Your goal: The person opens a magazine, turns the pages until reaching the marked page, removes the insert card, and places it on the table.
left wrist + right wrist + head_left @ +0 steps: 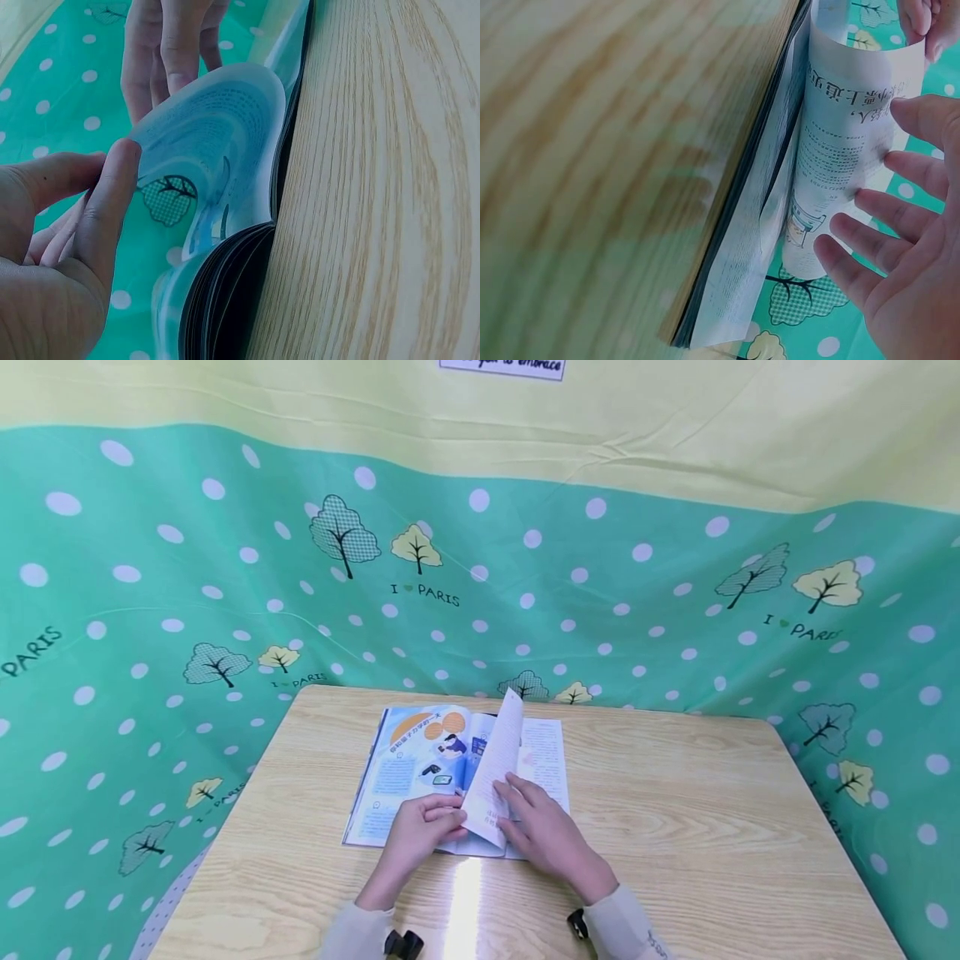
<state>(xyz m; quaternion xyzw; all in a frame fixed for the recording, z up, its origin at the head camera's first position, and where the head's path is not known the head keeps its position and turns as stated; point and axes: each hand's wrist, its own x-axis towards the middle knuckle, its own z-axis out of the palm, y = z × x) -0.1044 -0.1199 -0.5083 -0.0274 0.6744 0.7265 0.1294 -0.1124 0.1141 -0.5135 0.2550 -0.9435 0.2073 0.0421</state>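
Observation:
An open magazine (412, 760) with a blue illustrated left page lies on the wooden table. One of its pages (498, 760) stands raised and curved near the spine. At that page's near corner, the thumb and forefinger of my left hand (422, 835) pinch the edge. My right hand (546, 828) is on the other side, its fingers spread and fairly straight, with fingertips touching the printed face of the page. In the right wrist view this curled page (840, 150) bends beside the right fingertips (866, 199). The left wrist view shows the pinched corner closely.
The pale wooden table (697, 810) extends on both sides of the magazine. A green and yellow cloth (525, 585) with dots and trees hangs behind and around it. Each wrist carries a small black device (405, 945).

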